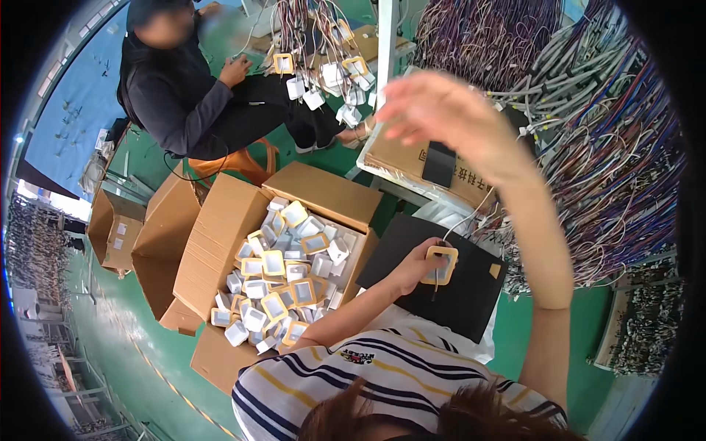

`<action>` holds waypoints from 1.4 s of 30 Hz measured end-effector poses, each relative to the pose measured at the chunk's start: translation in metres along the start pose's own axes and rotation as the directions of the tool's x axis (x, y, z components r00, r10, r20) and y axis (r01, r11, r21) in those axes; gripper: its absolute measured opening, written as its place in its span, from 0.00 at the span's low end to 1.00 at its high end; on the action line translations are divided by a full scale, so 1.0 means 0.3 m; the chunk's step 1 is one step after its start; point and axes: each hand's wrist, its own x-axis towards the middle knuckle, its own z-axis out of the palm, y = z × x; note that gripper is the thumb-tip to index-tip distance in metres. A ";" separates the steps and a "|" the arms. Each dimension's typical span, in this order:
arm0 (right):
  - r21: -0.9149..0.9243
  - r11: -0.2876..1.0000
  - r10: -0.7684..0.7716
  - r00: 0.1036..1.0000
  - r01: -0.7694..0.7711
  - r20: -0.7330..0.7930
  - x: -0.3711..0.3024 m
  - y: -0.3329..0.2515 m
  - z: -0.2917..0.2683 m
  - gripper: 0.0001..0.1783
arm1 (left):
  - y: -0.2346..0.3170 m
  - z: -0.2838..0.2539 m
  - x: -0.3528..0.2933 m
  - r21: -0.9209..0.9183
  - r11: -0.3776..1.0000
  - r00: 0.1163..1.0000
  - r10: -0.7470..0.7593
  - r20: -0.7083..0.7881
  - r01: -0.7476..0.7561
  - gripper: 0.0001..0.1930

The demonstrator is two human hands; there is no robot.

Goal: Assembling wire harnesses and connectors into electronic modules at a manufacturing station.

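My left hand (415, 270) is closed on a white square housing with a yellow rim (441, 254), above a black board (390, 253) across my lap. A thin pale wire (465, 220) runs up from near the housing, and a short dark piece (434, 288) sticks out below it. Raised high over a cardboard surface, my right hand (437, 110) is smeared by motion; its fingers look stretched apart, with nothing visible in them. To the left, a cardboard box (222, 246) is filled with loose white housings (273, 262), many with yellow rims.
Bundles of coloured wires (625, 162) hang at the right. A dark flat rectangle (439, 165) lies on the cardboard (393, 153) under my right forearm. Opened boxes (163, 257) stand at far left. A seated person (180, 95) works near hanging wired housings (334, 73).
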 end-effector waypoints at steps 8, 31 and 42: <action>-0.009 0.999 0.033 0.997 -0.034 -0.076 0.194 0.519 0.132 0.23 | 0.003 -0.002 -0.063 -0.189 0.978 0.996 -0.091 -0.017 0.086 0.22; 0.109 0.979 -0.104 0.882 0.173 -0.460 0.598 0.690 0.109 0.14 | -0.077 -0.029 -0.048 -0.224 0.974 0.999 -0.032 -0.001 0.031 0.21; 0.228 0.919 -0.202 0.883 0.320 -0.424 -0.154 0.172 -0.075 0.21 | 0.252 -0.156 -0.016 -0.372 0.922 0.994 0.087 -0.062 -0.103 0.28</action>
